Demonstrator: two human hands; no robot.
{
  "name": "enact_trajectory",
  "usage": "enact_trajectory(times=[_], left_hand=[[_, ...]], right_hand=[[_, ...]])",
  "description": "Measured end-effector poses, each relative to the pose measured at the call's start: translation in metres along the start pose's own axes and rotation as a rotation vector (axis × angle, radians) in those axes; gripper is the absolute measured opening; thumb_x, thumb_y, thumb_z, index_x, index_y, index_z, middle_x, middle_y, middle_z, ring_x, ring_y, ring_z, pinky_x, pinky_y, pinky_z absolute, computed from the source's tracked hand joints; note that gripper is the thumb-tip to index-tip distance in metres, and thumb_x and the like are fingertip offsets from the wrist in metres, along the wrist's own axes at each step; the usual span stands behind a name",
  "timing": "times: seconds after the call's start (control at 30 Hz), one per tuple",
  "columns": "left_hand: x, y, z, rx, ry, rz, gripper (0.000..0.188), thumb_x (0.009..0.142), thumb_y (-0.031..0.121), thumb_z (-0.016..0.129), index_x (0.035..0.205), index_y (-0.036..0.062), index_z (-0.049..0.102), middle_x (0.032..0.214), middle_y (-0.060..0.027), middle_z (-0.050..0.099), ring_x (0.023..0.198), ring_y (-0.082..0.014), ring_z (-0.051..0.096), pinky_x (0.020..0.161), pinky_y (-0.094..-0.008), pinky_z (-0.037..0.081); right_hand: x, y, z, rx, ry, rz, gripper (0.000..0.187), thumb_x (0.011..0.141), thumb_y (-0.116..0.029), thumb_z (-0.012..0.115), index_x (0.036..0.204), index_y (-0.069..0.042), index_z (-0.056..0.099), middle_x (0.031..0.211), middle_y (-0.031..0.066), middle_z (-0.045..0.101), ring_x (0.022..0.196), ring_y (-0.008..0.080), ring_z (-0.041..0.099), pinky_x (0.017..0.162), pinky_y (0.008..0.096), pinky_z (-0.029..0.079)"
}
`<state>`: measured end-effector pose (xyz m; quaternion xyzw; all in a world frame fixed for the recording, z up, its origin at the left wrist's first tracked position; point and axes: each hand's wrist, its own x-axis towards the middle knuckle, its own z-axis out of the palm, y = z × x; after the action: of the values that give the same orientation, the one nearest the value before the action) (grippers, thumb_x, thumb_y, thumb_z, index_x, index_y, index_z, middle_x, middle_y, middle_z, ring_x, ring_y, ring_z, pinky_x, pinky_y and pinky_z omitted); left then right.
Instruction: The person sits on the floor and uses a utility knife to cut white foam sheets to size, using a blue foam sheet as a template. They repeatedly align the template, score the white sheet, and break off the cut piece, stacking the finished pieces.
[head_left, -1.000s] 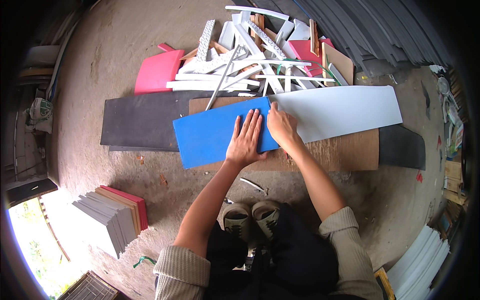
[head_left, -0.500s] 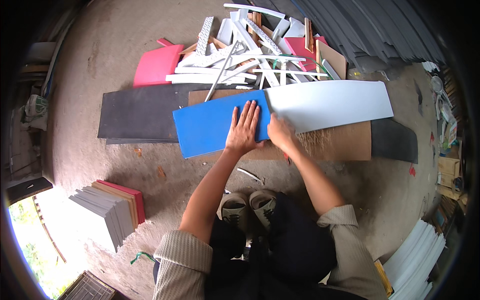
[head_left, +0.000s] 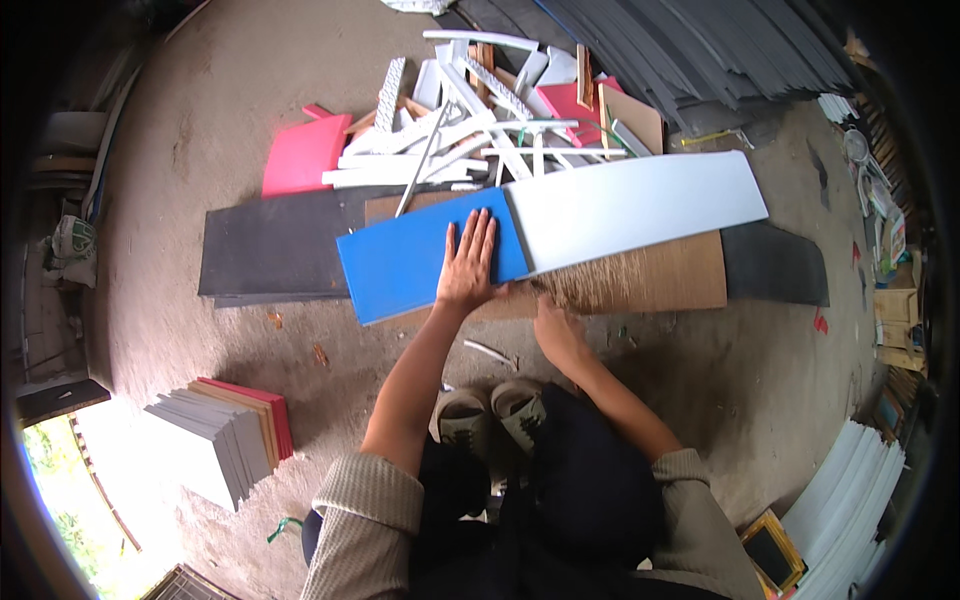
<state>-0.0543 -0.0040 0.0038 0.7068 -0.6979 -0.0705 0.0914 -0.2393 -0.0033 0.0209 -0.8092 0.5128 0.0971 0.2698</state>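
Flat blue rectangular panel (head_left: 420, 258): lies on brown board (head_left: 640, 280), abutting long white panel (head_left: 635, 205). My left hand (head_left: 468, 262) presses it, fingers spread flat, grasping nothing. My right hand (head_left: 556, 333): at board's near edge; grip unclear.

Blue rectangular panel (head_left: 410, 262) lies flat, abutting white panel (head_left: 635, 205).

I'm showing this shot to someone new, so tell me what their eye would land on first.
The bright blue panel at centre, with the left hand pressed flat on its right end, grabs attention first. Joined to it, a long white panel stretches right over a brown board, while the right hand sits at the board's near edge. Behind them lies a jumble of white offcuts beside a pink sheet.
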Motion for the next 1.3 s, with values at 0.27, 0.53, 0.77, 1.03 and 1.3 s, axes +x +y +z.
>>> enact_trajectory(times=[0.27,0.53,0.77,1.03,1.3], left_hand=[[0.000,0.000,-0.008,0.005,-0.026,-0.022,0.105,0.060,0.053,0.064,0.136,0.0014,0.016,0.144,-0.0130,0.014,0.134,-0.0236,0.009,0.108,-0.0467,0.006],[0.001,-0.004,-0.003,-0.036,-0.001,-0.008,0.104,0.058,0.052,0.065,0.135,0.0003,0.019,0.143,-0.0133,0.017,0.134,-0.0241,0.012,0.107,-0.0481,0.008],[0.000,-0.005,-0.001,-0.040,0.037,-0.009,0.103,0.057,0.050,0.066,0.135,0.0000,0.020,0.142,-0.0136,0.018,0.134,-0.0241,0.013,0.107,-0.0484,0.009],[-0.001,-0.001,0.001,-0.010,-0.004,-0.034,0.107,0.057,0.051,0.068,0.136,0.0016,0.017,0.143,-0.0125,0.016,0.134,-0.0240,0.010,0.107,-0.0485,0.007],[-0.004,0.000,0.003,0.083,0.017,-0.041,0.107,0.059,0.057,0.064,0.136,0.0010,0.016,0.144,-0.0119,0.014,0.134,-0.0251,0.009,0.106,-0.0513,0.007]], right_hand=[[0.066,-0.034,-0.067,-0.055,0.225,-0.094,0.024,0.084,-0.021,0.048,0.096,-0.001,0.044,0.061,0.0190,0.060,0.059,0.0338,0.062,0.050,0.0402,0.050],[0.148,-0.052,-0.050,0.044,0.263,-0.140,0.023,0.081,-0.017,0.046,0.093,0.002,0.050,0.075,0.0259,0.060,0.075,0.0400,0.061,0.066,0.0470,0.048],[0.161,-0.067,-0.061,0.060,0.012,0.011,0.024,0.081,-0.014,0.045,0.095,0.003,0.054,0.088,0.0215,0.061,0.084,0.0345,0.061,0.073,0.0410,0.049],[0.102,-0.049,-0.047,0.023,-0.086,0.101,0.029,0.082,-0.015,0.040,0.101,0.003,0.053,0.098,0.0271,0.058,0.092,0.0388,0.057,0.081,0.0460,0.045],[0.034,-0.020,-0.019,0.075,-0.144,0.118,0.031,0.084,-0.018,0.037,0.105,0.002,0.047,0.098,0.0299,0.056,0.095,0.0434,0.054,0.082,0.0519,0.041]])
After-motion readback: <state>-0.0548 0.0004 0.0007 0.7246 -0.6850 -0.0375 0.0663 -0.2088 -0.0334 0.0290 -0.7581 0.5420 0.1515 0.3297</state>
